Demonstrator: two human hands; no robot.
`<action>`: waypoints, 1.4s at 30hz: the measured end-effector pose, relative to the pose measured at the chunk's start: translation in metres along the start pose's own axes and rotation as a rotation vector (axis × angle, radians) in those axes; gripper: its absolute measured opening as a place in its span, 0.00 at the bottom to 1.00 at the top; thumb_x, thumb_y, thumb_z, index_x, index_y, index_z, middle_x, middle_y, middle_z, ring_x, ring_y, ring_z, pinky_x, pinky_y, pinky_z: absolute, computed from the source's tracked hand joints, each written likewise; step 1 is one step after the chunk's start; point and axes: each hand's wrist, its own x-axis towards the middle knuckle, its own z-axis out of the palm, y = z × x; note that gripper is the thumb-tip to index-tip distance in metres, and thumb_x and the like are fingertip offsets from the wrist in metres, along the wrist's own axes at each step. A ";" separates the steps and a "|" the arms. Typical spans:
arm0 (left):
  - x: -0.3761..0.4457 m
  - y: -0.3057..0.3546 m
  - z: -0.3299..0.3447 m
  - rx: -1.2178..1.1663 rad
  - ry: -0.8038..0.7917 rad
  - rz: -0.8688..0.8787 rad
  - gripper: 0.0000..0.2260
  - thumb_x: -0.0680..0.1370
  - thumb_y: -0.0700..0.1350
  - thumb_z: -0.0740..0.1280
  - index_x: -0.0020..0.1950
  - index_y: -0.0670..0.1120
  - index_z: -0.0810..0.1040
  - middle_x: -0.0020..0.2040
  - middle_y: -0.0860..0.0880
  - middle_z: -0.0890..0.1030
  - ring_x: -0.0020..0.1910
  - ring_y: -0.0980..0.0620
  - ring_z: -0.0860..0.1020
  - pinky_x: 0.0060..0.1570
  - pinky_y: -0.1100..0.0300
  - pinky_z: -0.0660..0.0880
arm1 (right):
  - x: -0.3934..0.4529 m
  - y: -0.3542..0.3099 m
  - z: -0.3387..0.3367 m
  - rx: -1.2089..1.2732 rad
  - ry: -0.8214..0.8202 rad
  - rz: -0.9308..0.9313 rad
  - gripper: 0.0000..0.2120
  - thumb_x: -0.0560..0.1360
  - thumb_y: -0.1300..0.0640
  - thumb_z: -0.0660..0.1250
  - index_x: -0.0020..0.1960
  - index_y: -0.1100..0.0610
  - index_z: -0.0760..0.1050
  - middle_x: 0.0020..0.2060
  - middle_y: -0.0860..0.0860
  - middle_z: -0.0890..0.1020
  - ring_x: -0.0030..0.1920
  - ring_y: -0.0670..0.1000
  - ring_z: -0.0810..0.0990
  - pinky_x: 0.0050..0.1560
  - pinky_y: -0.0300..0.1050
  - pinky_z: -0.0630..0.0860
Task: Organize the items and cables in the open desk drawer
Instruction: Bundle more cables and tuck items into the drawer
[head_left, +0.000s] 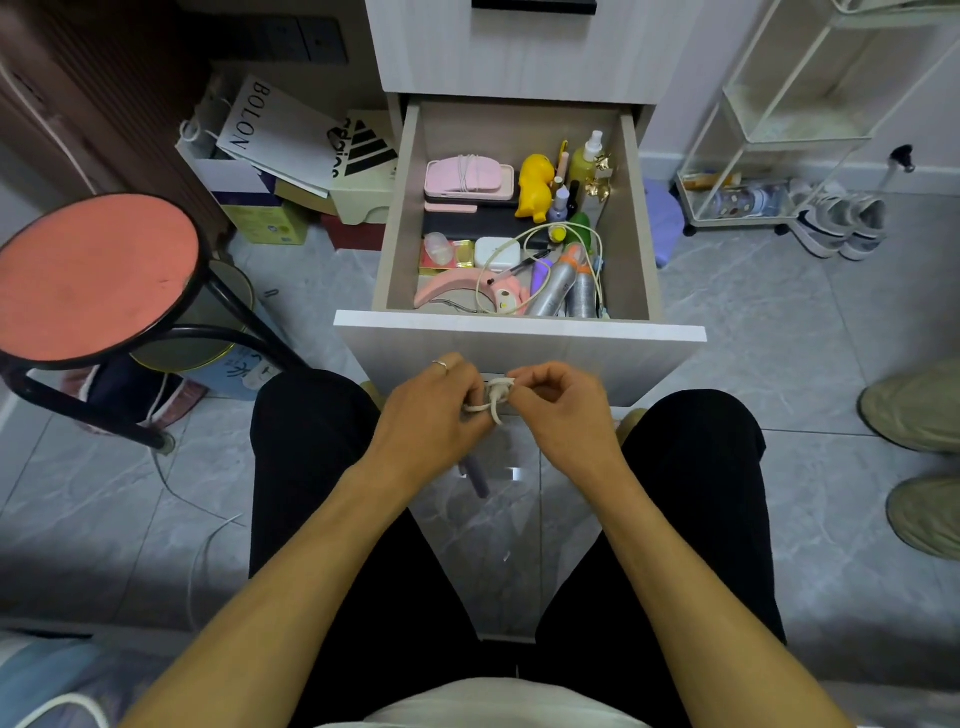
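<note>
this was a lived-in room of a home, most likely a bedroom or dressing corner. the open drawer (511, 218) of a pale wood-look cabinet held toiletries and personal bits: spray cans (566, 288), a lotion bottle (584, 158), a yellow duck toy (535, 187). shopping bags (291, 135) and boxes were piled on the grey tiled floor (753, 312) by the wall, sneakers (841, 223) sat beside a white wire rack (779, 114), and a round red stool (96, 278) stood near the bags
</note>
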 end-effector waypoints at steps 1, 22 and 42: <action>0.000 -0.001 0.001 -0.081 0.029 -0.029 0.15 0.76 0.49 0.70 0.35 0.51 0.67 0.40 0.53 0.73 0.37 0.54 0.72 0.35 0.63 0.68 | -0.001 -0.002 0.001 0.015 0.010 -0.017 0.07 0.71 0.64 0.71 0.39 0.53 0.80 0.40 0.43 0.84 0.39 0.43 0.82 0.41 0.34 0.79; -0.003 0.001 0.001 -0.922 0.001 -0.477 0.04 0.74 0.38 0.73 0.46 0.44 0.82 0.38 0.49 0.86 0.39 0.54 0.84 0.40 0.66 0.77 | 0.000 0.001 -0.015 0.150 -0.163 -0.003 0.04 0.74 0.62 0.71 0.45 0.55 0.84 0.45 0.49 0.86 0.48 0.49 0.85 0.54 0.46 0.80; -0.016 0.022 0.015 -0.502 0.438 -0.277 0.02 0.75 0.43 0.73 0.46 0.46 0.85 0.39 0.54 0.84 0.38 0.59 0.83 0.43 0.66 0.79 | 0.000 -0.008 -0.007 -0.399 -0.081 -0.176 0.02 0.73 0.56 0.71 0.44 0.52 0.83 0.36 0.47 0.84 0.36 0.45 0.81 0.41 0.43 0.80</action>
